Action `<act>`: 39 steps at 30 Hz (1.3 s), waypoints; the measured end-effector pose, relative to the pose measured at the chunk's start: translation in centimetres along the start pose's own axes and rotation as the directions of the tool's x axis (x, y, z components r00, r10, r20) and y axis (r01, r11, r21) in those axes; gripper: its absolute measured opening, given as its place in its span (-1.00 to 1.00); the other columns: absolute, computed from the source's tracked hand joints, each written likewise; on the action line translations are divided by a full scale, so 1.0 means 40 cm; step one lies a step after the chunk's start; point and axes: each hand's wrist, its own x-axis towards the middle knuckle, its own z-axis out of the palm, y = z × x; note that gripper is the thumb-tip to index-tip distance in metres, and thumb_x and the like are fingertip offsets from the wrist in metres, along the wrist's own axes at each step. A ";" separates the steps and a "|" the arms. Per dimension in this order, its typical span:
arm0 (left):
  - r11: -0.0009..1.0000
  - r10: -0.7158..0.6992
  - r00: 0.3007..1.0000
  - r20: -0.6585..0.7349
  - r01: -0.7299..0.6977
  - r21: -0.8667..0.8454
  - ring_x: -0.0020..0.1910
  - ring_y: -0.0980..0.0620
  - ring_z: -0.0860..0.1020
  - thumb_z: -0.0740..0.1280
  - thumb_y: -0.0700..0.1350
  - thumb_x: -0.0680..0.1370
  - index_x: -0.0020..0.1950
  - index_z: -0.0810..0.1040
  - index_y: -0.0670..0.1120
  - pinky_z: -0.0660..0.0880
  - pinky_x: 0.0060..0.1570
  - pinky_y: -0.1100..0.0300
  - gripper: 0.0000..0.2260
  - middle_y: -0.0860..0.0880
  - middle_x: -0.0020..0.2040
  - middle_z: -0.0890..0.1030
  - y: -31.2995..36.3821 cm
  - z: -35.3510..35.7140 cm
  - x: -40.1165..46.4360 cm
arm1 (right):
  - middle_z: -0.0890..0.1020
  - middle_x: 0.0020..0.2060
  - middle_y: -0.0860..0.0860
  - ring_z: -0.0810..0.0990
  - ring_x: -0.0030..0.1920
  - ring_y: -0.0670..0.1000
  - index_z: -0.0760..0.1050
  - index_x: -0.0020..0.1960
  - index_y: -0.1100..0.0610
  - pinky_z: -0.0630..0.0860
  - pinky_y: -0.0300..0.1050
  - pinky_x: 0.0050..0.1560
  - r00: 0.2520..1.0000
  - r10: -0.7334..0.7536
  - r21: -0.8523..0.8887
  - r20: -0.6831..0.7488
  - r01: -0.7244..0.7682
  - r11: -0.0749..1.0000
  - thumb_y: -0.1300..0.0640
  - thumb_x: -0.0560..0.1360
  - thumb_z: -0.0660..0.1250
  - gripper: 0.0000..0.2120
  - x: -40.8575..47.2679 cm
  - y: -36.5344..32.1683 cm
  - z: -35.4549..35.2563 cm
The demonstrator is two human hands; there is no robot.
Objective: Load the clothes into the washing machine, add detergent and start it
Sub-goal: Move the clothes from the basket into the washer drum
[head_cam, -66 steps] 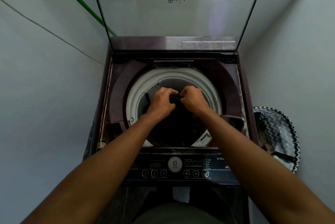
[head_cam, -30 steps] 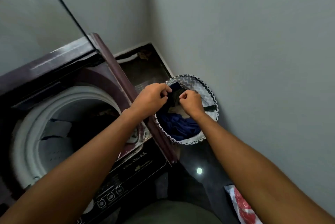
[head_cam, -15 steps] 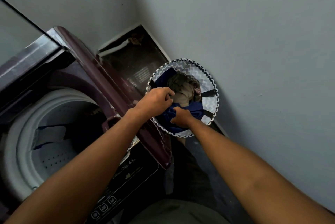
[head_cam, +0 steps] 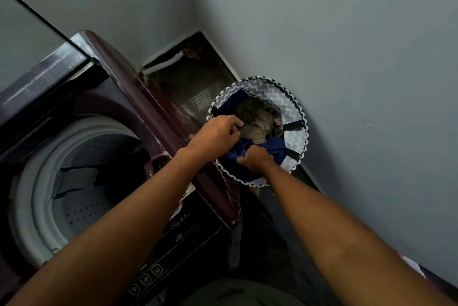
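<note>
A: Where are the clothes?

B: In the basket (head_cam: 295, 117) right of the washer (head_cam: 138, 97). The right hand (head_cam: 255, 158) has its grip bunched on the blue cloth (head_cam: 273, 147); the left hand (head_cam: 218, 133) curls its fingers over the near-left of the pile, beside the khaki cloth (head_cam: 257, 119), though I cannot tell what it holds.

A: How will it handle?

B: Soft, limp and light, I judge. It may trail or snag, so gather a fat fistful mid-cloth.
</note>
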 end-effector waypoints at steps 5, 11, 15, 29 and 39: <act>0.995 -0.087 0.995 0.042 0.085 0.058 0.14 -0.08 0.51 0.36 -0.21 0.54 0.38 0.45 -0.08 0.44 0.07 0.15 -0.59 -0.10 0.18 0.51 -0.009 0.002 0.005 | 0.45 -0.41 0.03 0.38 -0.38 0.03 0.42 -0.34 0.12 0.22 -0.08 -0.38 0.977 0.114 0.592 -0.181 0.015 0.806 0.09 0.50 0.24 -0.74 -0.063 -0.103 -0.141; 0.974 -0.166 0.983 0.080 0.176 -0.142 0.51 -0.12 0.24 0.53 -0.08 0.43 0.63 -0.11 -0.03 0.33 0.40 0.09 0.00 -0.12 0.58 0.14 0.029 -0.025 -0.037 | 0.28 -0.50 0.00 0.22 -0.38 0.05 0.19 -0.51 0.00 0.20 -0.01 -0.34 0.959 -0.038 0.711 -0.281 0.235 0.662 0.10 0.29 0.21 -0.73 -0.166 -0.211 -0.276; 0.880 -0.122 0.992 0.041 0.128 -0.458 0.42 0.01 0.35 0.61 -0.03 0.34 0.61 -0.14 0.16 0.43 0.34 0.11 0.11 0.03 0.52 0.23 0.060 -0.073 -0.085 | 0.27 -0.48 0.01 0.24 -0.38 0.07 0.17 -0.50 -0.01 0.25 0.01 -0.29 0.961 -0.121 0.747 -0.248 0.269 0.608 0.08 0.20 0.22 -0.78 -0.232 -0.294 -0.331; 0.781 -0.259 0.843 -0.472 -0.105 -0.616 0.18 0.09 0.58 0.60 0.23 0.12 0.37 0.42 0.07 0.55 0.21 0.02 -0.13 0.08 0.24 0.60 0.087 -0.292 -0.309 | 0.45 -0.37 0.16 0.45 -0.36 0.15 0.39 -0.34 0.22 0.45 -0.14 -0.29 0.860 -0.486 0.862 -0.157 0.359 0.357 0.14 0.28 0.18 -0.86 -0.466 -0.630 -0.357; 0.682 -0.324 0.722 -0.611 -0.269 -0.680 0.09 0.00 0.66 0.57 -0.10 0.31 0.31 0.51 -0.07 0.60 0.12 -0.02 -0.41 -0.03 0.12 0.68 -0.044 -0.444 -0.565 | 0.55 -0.12 0.22 0.54 -0.13 0.17 0.48 0.03 0.31 0.50 -0.02 -0.04 0.770 -0.637 0.899 -0.038 0.305 0.314 0.12 0.33 0.29 -0.65 -0.545 -0.866 -0.182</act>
